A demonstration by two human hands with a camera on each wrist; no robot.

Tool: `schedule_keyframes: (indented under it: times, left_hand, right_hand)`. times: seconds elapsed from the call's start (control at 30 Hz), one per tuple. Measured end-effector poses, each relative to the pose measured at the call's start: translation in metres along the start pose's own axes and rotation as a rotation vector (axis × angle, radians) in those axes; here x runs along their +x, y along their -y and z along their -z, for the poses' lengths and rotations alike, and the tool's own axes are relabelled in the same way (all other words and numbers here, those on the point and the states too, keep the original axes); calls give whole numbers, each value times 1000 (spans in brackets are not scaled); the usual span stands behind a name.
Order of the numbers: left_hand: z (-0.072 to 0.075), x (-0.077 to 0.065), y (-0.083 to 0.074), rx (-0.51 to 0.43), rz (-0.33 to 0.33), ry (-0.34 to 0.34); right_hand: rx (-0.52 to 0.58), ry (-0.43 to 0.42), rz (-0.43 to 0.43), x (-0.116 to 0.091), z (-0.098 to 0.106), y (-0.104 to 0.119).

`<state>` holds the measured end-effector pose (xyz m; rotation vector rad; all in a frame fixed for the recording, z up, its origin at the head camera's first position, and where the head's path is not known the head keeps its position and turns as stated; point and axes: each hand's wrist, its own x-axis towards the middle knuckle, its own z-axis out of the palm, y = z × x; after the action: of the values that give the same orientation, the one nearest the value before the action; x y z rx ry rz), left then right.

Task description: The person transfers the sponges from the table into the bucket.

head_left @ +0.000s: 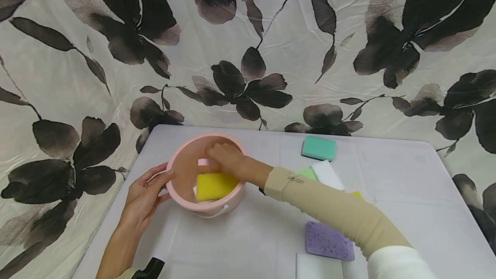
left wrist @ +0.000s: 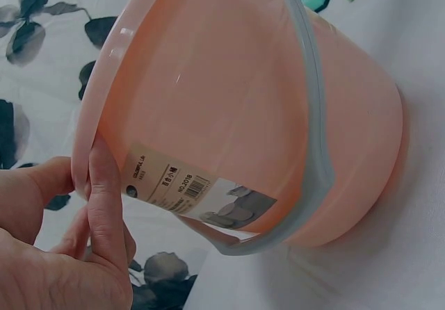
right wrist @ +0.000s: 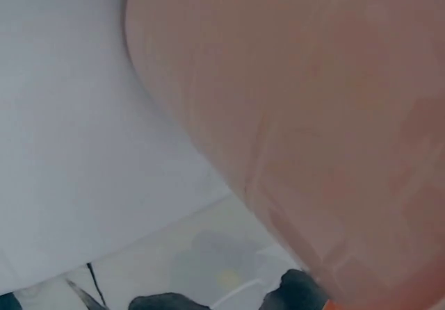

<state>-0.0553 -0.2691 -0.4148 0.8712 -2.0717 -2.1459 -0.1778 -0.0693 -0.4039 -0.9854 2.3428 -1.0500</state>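
A pink bucket (head_left: 228, 201) stands on the table with its pale handle (left wrist: 316, 171) hanging down. My left hand (head_left: 145, 195) grips its left rim, thumb and fingers on either side of the wall; the left wrist view shows this hand (left wrist: 62, 233) at the rim beside a printed label (left wrist: 198, 192). My right hand (head_left: 226, 158) reaches down inside, with a pink sponge-like piece (head_left: 207, 162) between thumb and fingers, mostly hidden. A yellow sponge (head_left: 215, 187) lies in the bucket below that hand. In the right wrist view the bucket's wall (right wrist: 292, 115) blocks the hand.
Right of the bucket lie a teal sponge (head_left: 319, 148), a green piece (head_left: 307, 173), a white block (head_left: 327, 175), a purple sponge (head_left: 329, 240) and another white piece (head_left: 319, 266). My right sleeve (head_left: 329, 210) partly covers a yellow piece (head_left: 357, 194). A floral cloth (head_left: 248, 33) hangs behind the table.
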Motion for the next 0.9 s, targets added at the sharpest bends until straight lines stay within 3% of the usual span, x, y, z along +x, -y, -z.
schedule_keyframes:
  times: [0.03,0.13,0.23,0.37,0.47,0.63,0.9]
  left_hand:
    - [0,0,0,1,1,0]
    - [0,0,1,0,3,4]
    - [-1,-1,1,1,6,10]
    - [-1,-1,-1,-2,9,12]
    - [0,-2,-2,-8,12,13]
    - [0,-2,-3,-10,21,11]
    - [0,-1,-2,-20,22,4]
  right_hand:
    - [22,-1,-20,-1,-1,0]
    - [-61,17,-39,-2,-2,0]
    - [-251,52,-16,-2,0,0]
    - [-456,97,58,0,5,1]
    - [-516,93,127,1,10,3]
    - [-489,65,203,0,20,7]
    - [-327,48,244,-12,36,9]
